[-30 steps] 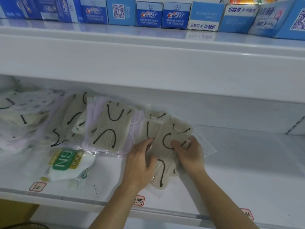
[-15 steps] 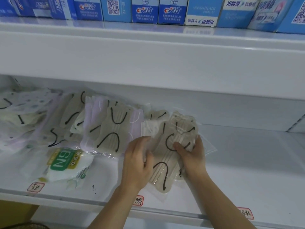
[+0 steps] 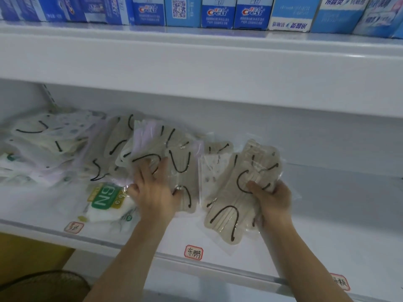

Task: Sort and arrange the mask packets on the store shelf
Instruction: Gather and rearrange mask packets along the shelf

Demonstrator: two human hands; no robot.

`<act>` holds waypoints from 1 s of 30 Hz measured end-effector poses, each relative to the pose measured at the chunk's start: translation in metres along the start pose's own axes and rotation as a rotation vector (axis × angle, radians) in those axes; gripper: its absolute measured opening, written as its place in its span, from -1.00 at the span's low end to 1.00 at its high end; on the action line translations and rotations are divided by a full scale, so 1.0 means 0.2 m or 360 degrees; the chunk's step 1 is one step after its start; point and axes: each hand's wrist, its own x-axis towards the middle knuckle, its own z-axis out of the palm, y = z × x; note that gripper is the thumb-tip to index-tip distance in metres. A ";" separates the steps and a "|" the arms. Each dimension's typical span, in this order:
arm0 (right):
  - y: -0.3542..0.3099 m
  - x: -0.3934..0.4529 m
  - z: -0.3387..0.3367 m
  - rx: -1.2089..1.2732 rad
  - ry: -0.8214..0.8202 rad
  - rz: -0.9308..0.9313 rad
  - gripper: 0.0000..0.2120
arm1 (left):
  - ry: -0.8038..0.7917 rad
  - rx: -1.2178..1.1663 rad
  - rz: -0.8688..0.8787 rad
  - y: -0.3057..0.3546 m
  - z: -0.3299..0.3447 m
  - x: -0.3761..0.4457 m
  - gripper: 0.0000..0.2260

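Note:
Clear packets of beige masks with black ear loops lie spread over the white shelf point(image 3: 327, 214). My right hand point(image 3: 272, 199) grips a beige mask packet point(image 3: 235, 192) by its right edge, thumb on top, near the shelf's middle. My left hand point(image 3: 152, 192) rests with spread fingers on a neighbouring beige packet point(image 3: 181, 171) to the left. A white patterned packet point(image 3: 209, 173) lies between the two. Further left sits a jumbled heap of mask packets point(image 3: 65, 144), some lilac. A white packet with a green label point(image 3: 106, 199) lies at the front, left of my left hand.
Blue toothpaste boxes point(image 3: 218, 12) line the upper shelf. Red-bordered price tags point(image 3: 193, 252) sit on the shelf's front rail. The right half of the mask shelf is bare white surface. A dark round object point(image 3: 43, 286) shows at the bottom left, below the shelf.
My left hand left the packet that both hands held and moved left onto the neighbouring beige packet. My right hand kept its grip. The view shifted left.

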 end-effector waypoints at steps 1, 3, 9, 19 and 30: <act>0.00 0.00 0.00 0.0082 -0.0051 0.0031 -0.77 | 0.0059 -0.0023 0.0005 0.00 0.00 0.01 -0.18; 0.00 0.00 -0.01 0.0252 -0.0172 0.0110 -0.72 | 0.0199 -0.0041 0.0060 0.01 -0.01 0.04 -0.29; 0.01 0.01 0.03 0.0457 -0.0361 0.0299 -0.71 | -0.0146 0.0107 0.0160 0.05 -0.10 0.26 -0.24; -0.03 0.02 0.02 0.0420 -0.0375 0.0404 -0.76 | -0.0467 0.0212 -0.0027 0.09 -0.13 0.36 -0.26; 0.00 0.02 0.00 0.0326 -0.0269 0.0162 -0.69 | -0.0469 0.0305 0.0052 0.12 -0.15 0.32 -0.26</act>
